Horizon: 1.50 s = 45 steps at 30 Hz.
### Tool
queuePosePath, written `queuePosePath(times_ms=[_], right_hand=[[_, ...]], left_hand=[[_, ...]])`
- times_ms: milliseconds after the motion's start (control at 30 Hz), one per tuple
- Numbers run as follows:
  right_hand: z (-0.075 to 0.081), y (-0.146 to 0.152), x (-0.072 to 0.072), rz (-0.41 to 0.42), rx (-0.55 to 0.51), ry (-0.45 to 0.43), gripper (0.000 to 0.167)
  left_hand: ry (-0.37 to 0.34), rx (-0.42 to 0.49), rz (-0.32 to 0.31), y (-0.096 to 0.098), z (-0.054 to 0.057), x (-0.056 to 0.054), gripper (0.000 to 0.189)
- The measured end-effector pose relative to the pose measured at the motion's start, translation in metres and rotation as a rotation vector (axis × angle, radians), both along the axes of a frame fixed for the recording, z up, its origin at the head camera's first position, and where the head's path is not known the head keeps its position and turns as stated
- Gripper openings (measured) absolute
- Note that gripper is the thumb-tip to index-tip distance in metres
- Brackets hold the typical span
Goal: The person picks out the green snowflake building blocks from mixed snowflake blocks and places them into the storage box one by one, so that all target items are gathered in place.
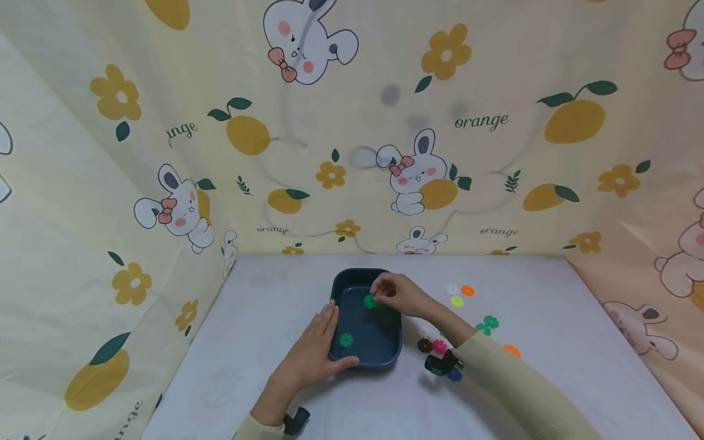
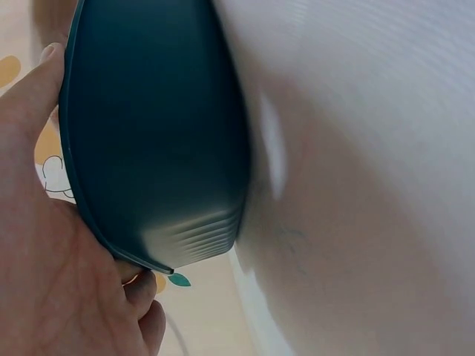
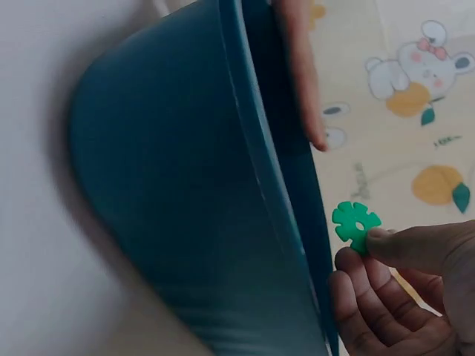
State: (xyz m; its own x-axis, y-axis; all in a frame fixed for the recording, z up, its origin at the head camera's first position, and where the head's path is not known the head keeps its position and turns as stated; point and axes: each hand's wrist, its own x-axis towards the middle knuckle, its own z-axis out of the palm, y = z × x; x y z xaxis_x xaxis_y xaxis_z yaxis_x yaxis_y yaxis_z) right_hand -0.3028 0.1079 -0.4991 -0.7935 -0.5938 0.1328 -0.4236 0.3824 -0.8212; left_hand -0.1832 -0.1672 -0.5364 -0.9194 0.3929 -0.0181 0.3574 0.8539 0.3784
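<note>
A dark blue rectangular tray (image 1: pixel 374 333) lies on the white table. My left hand (image 1: pixel 310 348) rests against its near left corner, fingers stretched along the left rim and the thumb on the near rim. In the left wrist view, the thumb and fingers touch the tray's rim (image 2: pixel 68 141). Over the far right part of the tray, my right hand (image 1: pixel 404 297) pinches a green snowflake disc (image 3: pixel 356 222) between thumb and fingertips. Another green snowflake disc (image 1: pixel 345 340) lies on the tray's floor, toward the near left.
Right of the tray, under my right forearm, lie brown (image 1: pixel 424 345), pink (image 1: pixel 439 346) and blue discs (image 1: pixel 454 374), partly hidden. Farther right are green discs (image 1: pixel 487 324) and an orange disc (image 1: pixel 512 350). White, yellow (image 1: pixel 456 301) and orange discs (image 1: pixel 467 291) sit farther back. A printed curtain surrounds the table.
</note>
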Motion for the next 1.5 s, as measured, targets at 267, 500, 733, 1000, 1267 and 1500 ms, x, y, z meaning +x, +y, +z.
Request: queuePosePath(times_ms=[267, 500, 733, 1000, 1267, 1500], right_hand=[[-0.013, -0.025, -0.014, 0.112, 0.077, -0.009, 0.009], [-0.019, -0.043, -0.014, 0.135, 0.141, -0.084, 0.011], [-0.029, -0.054, -0.012, 0.146, 0.183, -0.146, 0.012], [-0.036, -0.062, -0.011, 0.15, 0.211, -0.138, 0.013], [-0.035, -0.062, -0.008, 0.123, 0.215, -0.079, 0.011], [-0.024, -0.048, -0.003, 0.053, 0.166, 0.013, 0.008]], left_hand=[[-0.003, 0.001, 0.003, -0.001, -0.002, -0.002, 0.119], [-0.007, -0.007, 0.002, -0.001, -0.002, -0.003, 0.12], [-0.008, 0.006, 0.001, -0.001, 0.002, -0.002, 0.12], [-0.01, 0.007, -0.001, 0.0, 0.002, -0.001, 0.119], [-0.003, 0.007, -0.003, 0.001, 0.0, -0.001, 0.118], [-0.004, 0.011, 0.004, 0.0, 0.0, 0.001, 0.118]])
